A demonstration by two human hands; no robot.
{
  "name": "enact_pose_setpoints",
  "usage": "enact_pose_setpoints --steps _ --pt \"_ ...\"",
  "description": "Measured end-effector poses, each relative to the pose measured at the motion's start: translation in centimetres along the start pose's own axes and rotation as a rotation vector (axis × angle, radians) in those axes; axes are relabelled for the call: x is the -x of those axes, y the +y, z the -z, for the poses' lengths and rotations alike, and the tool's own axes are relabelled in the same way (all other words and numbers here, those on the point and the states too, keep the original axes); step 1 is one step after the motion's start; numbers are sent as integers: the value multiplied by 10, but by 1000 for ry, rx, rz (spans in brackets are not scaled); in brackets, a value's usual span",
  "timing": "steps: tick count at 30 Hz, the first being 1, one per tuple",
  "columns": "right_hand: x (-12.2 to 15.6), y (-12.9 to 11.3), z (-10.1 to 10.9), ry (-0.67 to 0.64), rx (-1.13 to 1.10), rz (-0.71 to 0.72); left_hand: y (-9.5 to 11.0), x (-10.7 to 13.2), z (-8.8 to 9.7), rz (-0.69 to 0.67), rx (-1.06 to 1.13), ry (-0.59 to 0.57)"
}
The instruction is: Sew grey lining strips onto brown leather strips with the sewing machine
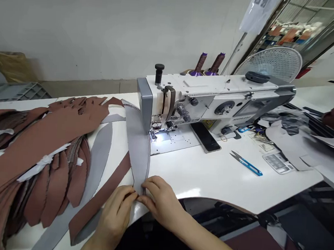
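A long grey fabric piece [138, 146] with a curved edge runs from beside the sewing machine [214, 101] down to the table's front edge. At its near end my left hand [115, 212] pinches the left side, fingers closed on it. My right hand [160, 200] grips the right edge there, thumb and forefinger together. The fingertips of both hands nearly meet. Beside my left hand lies a brown strip [101, 200] with a grey underside, its upper end against the grey piece. The machine's lit needle area [156, 135] is to the right of the fabric.
Stacked brown pieces [39, 146] cover the table's left side, with another grey piece [99, 162] beside them. A phone [205, 137] lies under the machine arm. Blue-handled thread snips [246, 163] rest farther right. Two thread cones [200, 64] stand behind the machine. The table [208, 181] has a curved front edge.
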State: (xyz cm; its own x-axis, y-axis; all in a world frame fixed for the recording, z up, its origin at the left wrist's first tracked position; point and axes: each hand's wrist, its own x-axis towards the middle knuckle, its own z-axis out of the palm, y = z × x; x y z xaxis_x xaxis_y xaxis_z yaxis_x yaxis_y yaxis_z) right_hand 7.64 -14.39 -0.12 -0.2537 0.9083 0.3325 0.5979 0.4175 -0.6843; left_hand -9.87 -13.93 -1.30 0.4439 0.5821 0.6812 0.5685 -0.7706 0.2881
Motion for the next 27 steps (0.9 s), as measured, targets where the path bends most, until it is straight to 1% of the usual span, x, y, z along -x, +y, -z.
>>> enact_pose_setpoints --steps 2,4,6,8,9,10,12,14,15,16,18,21,27 --pt "4 4 0 -134 53 -64 9 8 -9 63 57 -8" --pt "10 7 -1 -208 154 -92 19 16 -17 91 82 -3" --pt "15 8 -5 -213 259 -119 27 21 -24 88 68 5" --pt "19 9 -8 -140 270 -201 33 25 -28 61 47 -3" --pt "19 10 -8 -87 204 -264 36 25 -28 43 41 -12" --pt "19 11 -8 -29 86 -340 38 26 -28 28 35 -20" --pt "17 13 -3 58 -289 -516 41 25 -25 1 20 -25" --pt "14 13 2 107 -706 -668 44 24 -23 -18 8 -12" --pt "12 13 5 130 -868 -719 45 23 -22 -27 3 -1" --pt "10 13 7 154 -984 -747 46 22 -22 -31 -1 13" --pt "6 12 11 189 -1100 -758 47 20 -21 -34 -8 28" --pt "2 11 13 188 -1174 -768 47 19 -21 -45 -14 35" --pt "2 10 12 182 -1200 -781 45 21 -18 -44 -29 42"
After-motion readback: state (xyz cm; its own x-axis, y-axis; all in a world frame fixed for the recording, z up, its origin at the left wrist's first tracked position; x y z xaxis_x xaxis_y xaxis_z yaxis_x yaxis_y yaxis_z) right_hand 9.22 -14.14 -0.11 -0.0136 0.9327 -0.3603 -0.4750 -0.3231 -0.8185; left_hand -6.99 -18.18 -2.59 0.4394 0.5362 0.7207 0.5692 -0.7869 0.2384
